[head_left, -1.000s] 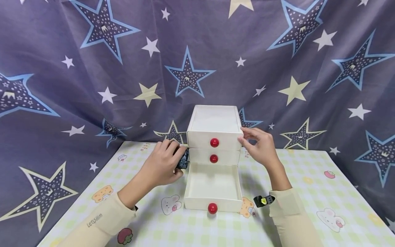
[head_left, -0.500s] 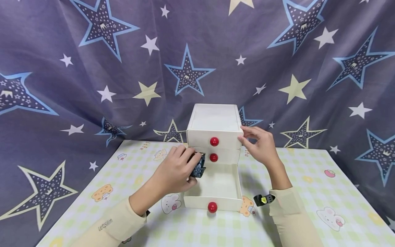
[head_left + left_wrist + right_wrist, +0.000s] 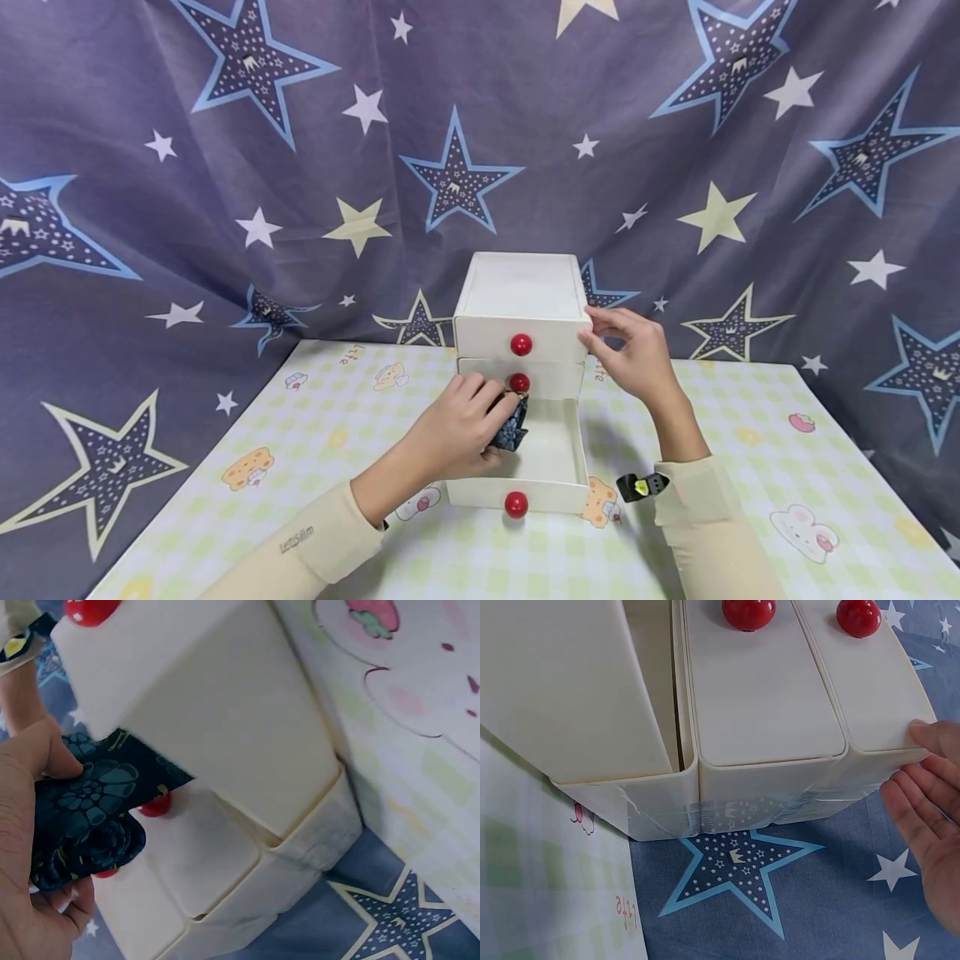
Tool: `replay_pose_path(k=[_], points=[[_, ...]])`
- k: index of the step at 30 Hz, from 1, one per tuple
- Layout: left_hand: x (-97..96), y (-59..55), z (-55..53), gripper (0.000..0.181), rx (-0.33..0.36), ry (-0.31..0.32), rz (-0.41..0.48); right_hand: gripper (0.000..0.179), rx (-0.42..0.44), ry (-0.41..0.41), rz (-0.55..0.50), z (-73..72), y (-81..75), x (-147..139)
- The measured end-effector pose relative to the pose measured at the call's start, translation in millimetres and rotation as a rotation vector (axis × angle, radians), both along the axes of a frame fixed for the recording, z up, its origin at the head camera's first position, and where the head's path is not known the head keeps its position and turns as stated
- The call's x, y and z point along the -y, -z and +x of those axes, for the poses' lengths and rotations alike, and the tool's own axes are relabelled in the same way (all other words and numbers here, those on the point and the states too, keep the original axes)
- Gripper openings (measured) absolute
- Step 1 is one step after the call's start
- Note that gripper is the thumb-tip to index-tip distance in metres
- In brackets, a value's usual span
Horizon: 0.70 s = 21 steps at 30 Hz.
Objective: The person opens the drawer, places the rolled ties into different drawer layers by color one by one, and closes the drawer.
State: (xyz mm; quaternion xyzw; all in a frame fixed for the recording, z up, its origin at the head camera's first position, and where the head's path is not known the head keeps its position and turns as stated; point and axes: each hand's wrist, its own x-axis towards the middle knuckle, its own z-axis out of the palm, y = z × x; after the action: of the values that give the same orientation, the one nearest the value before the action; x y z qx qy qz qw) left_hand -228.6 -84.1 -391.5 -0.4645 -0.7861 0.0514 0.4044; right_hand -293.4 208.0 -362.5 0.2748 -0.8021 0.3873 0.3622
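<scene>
My left hand grips a folded dark-blue floral cloth over the pulled-out bottom drawer of a small white cabinet. In the left wrist view the thumb lies on top of the cloth, with fingers under it. Bare white floor shows in the drawer's visible part; the left hand hides the rest. My right hand touches the cabinet's upper right corner, thumb on the front edge and fairly straight fingers along the side, as the right wrist view also shows.
Above the pulled-out drawer, the top and middle drawers are closed, with red knobs. The cabinet stands on a table with a green-checked cloth. Behind it hangs a star-patterned curtain.
My left hand has carried the floral cloth rightward from beside the cabinet to over the open bottom drawer, and slightly lower. My right hand has stayed at the cabinet's corner.
</scene>
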Motion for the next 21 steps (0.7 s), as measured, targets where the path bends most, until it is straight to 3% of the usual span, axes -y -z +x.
replay_pose_path(k=[12,16,21], points=[[-4.7,15.9,-15.3,0.062,0.147,-0.041,-0.147,0.037,0.0,0.011,0.005,0.9,0.6,-1],[-7.8,19.1,-17.8,0.062,0.186,-0.075,-0.235,0.038,0.003,0.012,0.006,0.9,0.1,0],[-10.8,24.6,-23.2,0.062,0.215,-0.123,-0.285,0.038,0.008,0.012,0.012,1.0,0.1,0]])
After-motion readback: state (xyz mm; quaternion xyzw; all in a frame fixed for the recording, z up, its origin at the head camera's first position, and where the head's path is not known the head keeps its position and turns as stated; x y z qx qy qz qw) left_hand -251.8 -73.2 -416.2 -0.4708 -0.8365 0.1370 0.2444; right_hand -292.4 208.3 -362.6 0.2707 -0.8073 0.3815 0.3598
